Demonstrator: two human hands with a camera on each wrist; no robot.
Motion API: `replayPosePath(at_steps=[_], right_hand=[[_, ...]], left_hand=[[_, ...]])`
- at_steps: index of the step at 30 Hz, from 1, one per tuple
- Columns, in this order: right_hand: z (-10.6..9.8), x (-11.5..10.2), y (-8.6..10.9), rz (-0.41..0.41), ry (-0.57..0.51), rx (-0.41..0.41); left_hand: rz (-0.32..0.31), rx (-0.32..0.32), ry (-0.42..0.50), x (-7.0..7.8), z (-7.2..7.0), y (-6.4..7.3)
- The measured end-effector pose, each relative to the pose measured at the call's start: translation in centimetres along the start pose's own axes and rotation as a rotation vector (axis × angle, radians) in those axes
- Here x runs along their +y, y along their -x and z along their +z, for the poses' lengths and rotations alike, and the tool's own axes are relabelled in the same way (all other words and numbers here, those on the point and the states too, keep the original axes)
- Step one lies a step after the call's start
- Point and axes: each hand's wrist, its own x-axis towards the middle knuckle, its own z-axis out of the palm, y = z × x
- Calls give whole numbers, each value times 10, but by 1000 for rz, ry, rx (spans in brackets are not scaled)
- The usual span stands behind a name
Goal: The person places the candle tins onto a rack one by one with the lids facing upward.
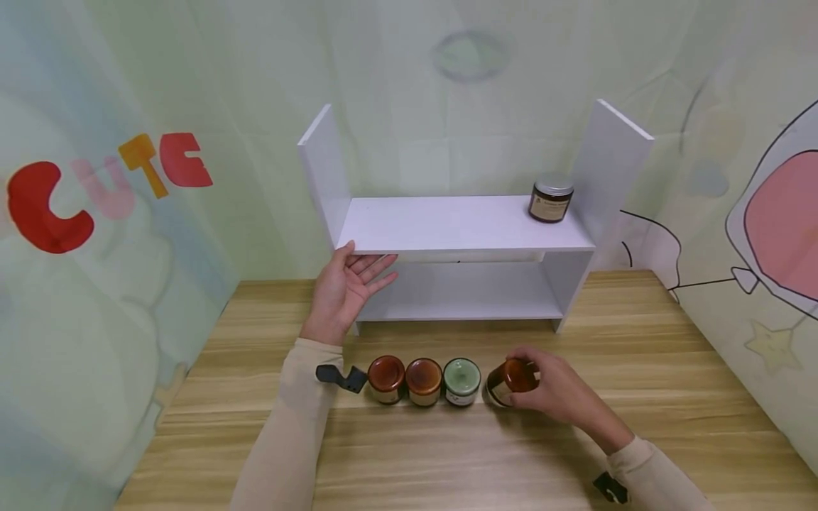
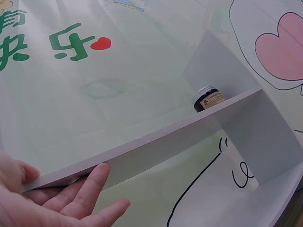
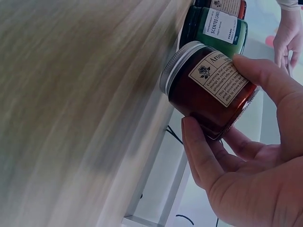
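"Where's the amber glass jar (image 1: 511,380)?"

"In the right hand (image 1: 557,390), near side of the white shelf (image 1: 441,223). It's upside down and a little tilted, silver lid (image 3: 177,66) lowermost. Whether it touches the table, I can't tell."

"How's that grip?"

"Closed to the jar's width, thumb on one side, fingers curved around the other."

"And the left hand (image 1: 345,294)?"

"It lightly holds the shelf board's front edge at the left end: thumb on top, fingers underneath, loosely spread."

"What's beside the held jar?"

"Just left of it, the green jar (image 1: 462,376), labelled 'SCENTED CANDLE'. Further left, the middle amber jar (image 1: 424,377), then the leftmost amber jar (image 1: 386,376). All three stand base up in a row."

"Anything on the shelf?"

"A dark jar (image 1: 549,202), upright, at the right end of the upper board, near the side panel."

"What's it all standing on?"

"A table (image 1: 447,461) with pale, streaky wood grain, running left to right."

"And the room?"

"Pale green printed cloth (image 1: 255,106) hangs at left, far side and right. Colourful letters (image 1: 51,206) spell 'CUTE' at left; a pink balloon drawing (image 1: 786,213) and a yellowish star (image 1: 771,346) are at right."
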Motion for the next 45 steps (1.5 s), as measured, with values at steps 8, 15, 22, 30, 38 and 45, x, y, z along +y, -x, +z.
replayPosePath(at_steps=[8,15,22,30,38,45], right_hand=[[-3,2,2,28,-43,-9],[-4,6,4,42,-77,-11],[-4,15,4,37,-137,-27],[-4,20,5,45,-232,-55],[-6,20,7,70,-274,-70],[-9,23,7,51,-262,-98]], left_hand=[[-2,8,2,0,0,0],[3,8,-5,0,1,0],[3,5,-2,0,2,0],[-5,11,12,-1,1,0],[-1,1,2,-1,1,0],[-7,5,7,-1,1,-1]])
